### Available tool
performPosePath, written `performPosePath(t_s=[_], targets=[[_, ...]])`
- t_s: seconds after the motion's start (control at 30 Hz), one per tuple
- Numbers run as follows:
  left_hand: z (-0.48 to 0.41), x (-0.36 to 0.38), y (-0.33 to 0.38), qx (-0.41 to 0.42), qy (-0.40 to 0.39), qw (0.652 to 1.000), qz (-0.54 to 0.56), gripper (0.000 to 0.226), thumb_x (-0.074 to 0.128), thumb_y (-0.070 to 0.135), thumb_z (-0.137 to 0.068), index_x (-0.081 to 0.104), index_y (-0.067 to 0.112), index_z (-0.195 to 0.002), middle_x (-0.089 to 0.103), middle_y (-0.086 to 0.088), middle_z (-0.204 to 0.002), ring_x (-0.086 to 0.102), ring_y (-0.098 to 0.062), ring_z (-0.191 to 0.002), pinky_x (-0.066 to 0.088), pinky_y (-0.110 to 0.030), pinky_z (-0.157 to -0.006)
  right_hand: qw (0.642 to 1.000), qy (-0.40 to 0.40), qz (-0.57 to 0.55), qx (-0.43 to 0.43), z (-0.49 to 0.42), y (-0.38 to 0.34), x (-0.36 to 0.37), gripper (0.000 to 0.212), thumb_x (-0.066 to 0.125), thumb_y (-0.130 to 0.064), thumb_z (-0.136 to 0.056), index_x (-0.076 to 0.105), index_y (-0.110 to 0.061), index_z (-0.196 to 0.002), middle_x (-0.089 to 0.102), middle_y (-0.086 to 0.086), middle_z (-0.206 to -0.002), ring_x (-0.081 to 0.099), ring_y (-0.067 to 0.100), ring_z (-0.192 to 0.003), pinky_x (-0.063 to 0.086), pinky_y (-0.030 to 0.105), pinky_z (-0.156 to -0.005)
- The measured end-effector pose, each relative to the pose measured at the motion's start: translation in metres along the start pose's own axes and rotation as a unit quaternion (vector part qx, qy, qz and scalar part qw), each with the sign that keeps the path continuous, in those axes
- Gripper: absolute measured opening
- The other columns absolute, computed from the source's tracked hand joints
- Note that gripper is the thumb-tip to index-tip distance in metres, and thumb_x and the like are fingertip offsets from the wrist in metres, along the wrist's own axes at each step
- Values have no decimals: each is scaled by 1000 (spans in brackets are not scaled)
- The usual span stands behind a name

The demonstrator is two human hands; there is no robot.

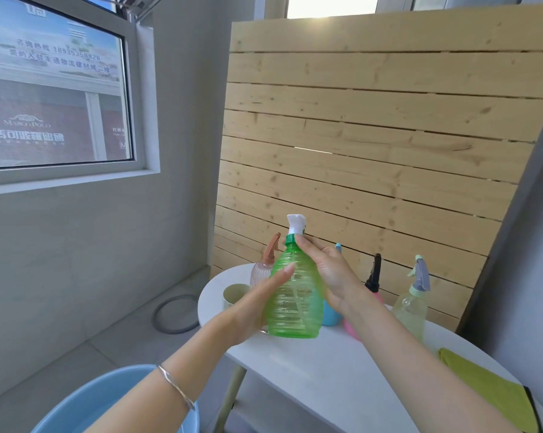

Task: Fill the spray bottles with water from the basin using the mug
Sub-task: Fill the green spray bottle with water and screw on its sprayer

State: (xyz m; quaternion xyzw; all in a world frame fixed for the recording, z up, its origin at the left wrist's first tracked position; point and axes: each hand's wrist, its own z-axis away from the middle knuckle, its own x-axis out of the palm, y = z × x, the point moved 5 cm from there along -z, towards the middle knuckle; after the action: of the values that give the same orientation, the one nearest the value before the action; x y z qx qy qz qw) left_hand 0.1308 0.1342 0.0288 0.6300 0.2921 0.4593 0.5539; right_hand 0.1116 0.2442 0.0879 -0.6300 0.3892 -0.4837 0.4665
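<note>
- green spray bottle (295,301) is held upright between both hands over the near edge of the white table (310,379); whether its base touches the top cannot be told.
- left hand (251,310) is laid flat along the bottle's lower left side, fingers straight; the thumb is hidden.
- right hand (329,270) is wrapped round the neck, fingertips set at the green collar under the white sprayer head.
- beige mug (234,295) is seen on the table, just behind the left hand.
- blue basin (85,404) is seen below the left forearm, off the table.
- four more spray bottles are stood behind: brown-trigger bottle (260,273), blue bottle (329,317), black-trigger bottle (373,282), pale yellow bottle (412,307).
- green cloth (489,392) is laid at the table's right edge.
</note>
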Motion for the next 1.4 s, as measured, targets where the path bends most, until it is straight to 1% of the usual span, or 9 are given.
performPosePath(t_s=[0.23,0.33,0.43,0.53,0.67,0.87,1.07,1.27,1.4], targets=[[6,-24,-23,-63,-22,988,-140,65,73,51,-70,61,19,-124,71,-2,-120,69,-15,-107,53,-27,-92,985,82,-29,-150,-16,-49,-34,14,54,-14,-94,66,-19,-92,69,-6,-83,58,11,-90,40,23,-86],[2,-40,-36,-57,25,981,-184,102,82,66,-57,46,26,-143,67,4,-127,63,-14,-118,43,-37,-110,975,105,28,-193,-20,-71,-49,13,55,-15,-94,67,-20,-97,64,-1,-91,54,12,-92,40,23,-88],[0,-46,-41,-62,59,973,-212,121,83,69,-47,34,28,-150,63,8,-131,59,-9,-120,39,-33,-111,965,109,94,-218,-26,-86,-59,25,55,-15,-94,62,-12,-118,64,-2,-97,57,6,-92,45,17,-87],[-3,-43,-42,-46,76,975,-205,108,81,65,-50,41,28,-143,66,8,-125,64,-5,-110,47,-19,-90,959,85,228,-145,-30,-69,-69,31,59,-18,-93,60,-15,-124,67,-3,-107,59,3,-98,45,13,-90],[-5,-39,-45,-34,104,979,-169,51,80,48,-74,52,39,-115,69,11,-111,66,0,-95,45,-11,-69,948,48,314,11,-26,13,-95,33,68,-17,-87,61,-13,-118,69,1,-110,62,7,-94,45,8,-83],[0,-61,-62,-13,143,978,-152,80,79,62,-52,58,30,-121,74,7,-107,71,-6,-94,52,-24,-82,908,49,390,144,-9,126,-133,30,74,-18,-81,62,-13,-108,67,2,-98,60,12,-88,43,11,-71],[2,-73,-75,-16,147,979,-140,82,80,61,-50,59,28,-122,74,6,-109,71,-9,-99,52,-28,-85,893,53,416,164,-3,171,-151,29,82,-24,-71,70,-18,-97,70,2,-101,64,15,-96,49,25,-86],[-1,-76,-86,-18,144,981,-130,87,82,60,-52,57,27,-128,73,5,-112,70,-12,-103,52,-33,-94,903,58,398,152,-6,179,-152,30,81,-27,-72,74,-18,-100,70,2,-94,54,3,-65,40,8,-59],[-1,-80,-92,-25,137,981,-133,89,84,62,-53,57,25,-129,73,3,-115,69,-14,-106,50,-39,-101,904,48,399,149,-9,180,-152,30,79,-29,-75,72,-17,-101,68,-1,-98,56,6,-76,41,12,-68]])
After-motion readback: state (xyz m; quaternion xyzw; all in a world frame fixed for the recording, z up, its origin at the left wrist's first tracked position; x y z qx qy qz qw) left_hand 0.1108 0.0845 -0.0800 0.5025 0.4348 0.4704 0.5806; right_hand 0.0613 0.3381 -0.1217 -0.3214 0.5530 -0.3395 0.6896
